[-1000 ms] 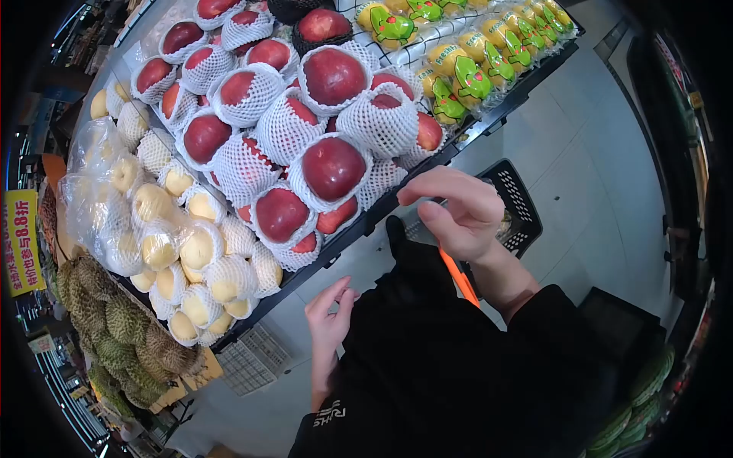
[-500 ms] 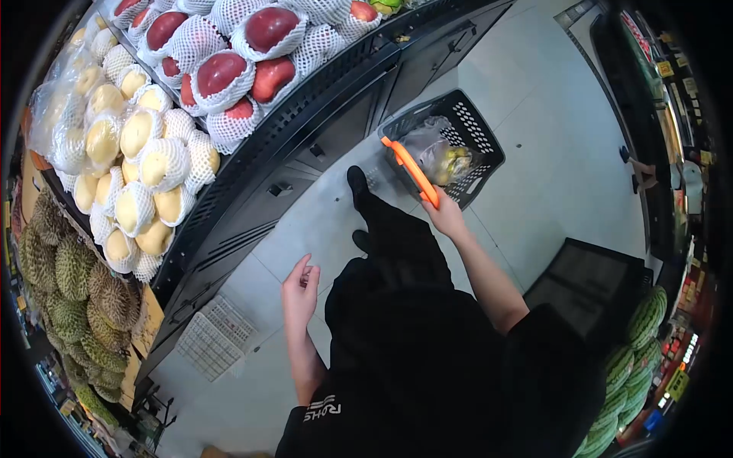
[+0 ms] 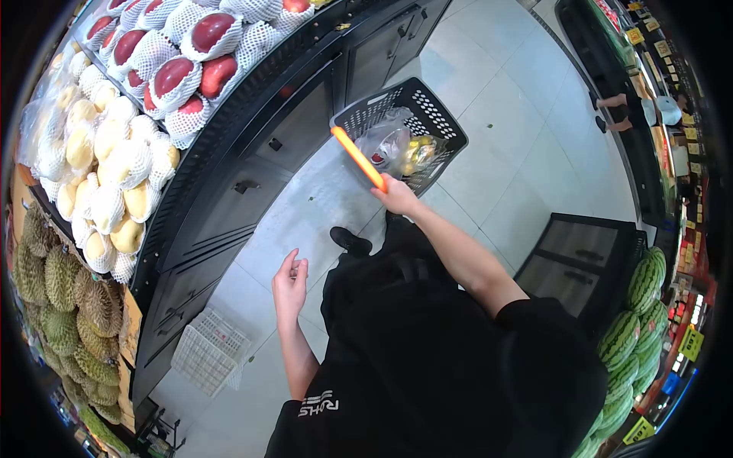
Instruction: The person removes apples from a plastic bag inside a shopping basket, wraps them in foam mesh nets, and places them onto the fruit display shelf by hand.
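Observation:
My right hand (image 3: 397, 195) is wrapped round the orange handle (image 3: 359, 159) of a dark grey shopping basket (image 3: 450, 131). Inside the basket lie clear plastic bags; one bag (image 3: 385, 145) shows something dark red, and another holds yellow fruit (image 3: 420, 153) whose kind I cannot make out. Over the floor to the left hangs my left hand (image 3: 290, 287), holding nothing, with its fingers loosely curled and the thumb apart. It is well away from the basket and touches no fruit.
Left of me a dark stand bears red fruit (image 3: 174, 78) and yellow fruit (image 3: 122, 179) in foam nets. Durians (image 3: 69, 298) are piled below it. A white wire crate (image 3: 206, 355) sits on the floor. Watermelons (image 3: 622, 336) and a black cabinet (image 3: 573, 259) stand right. Another person's hand (image 3: 611, 101) shows far right.
The basket and my right hand have shifted left in view, and the handle has moved with them. The fruit stand has slid left too. My feet have changed position as in a step.

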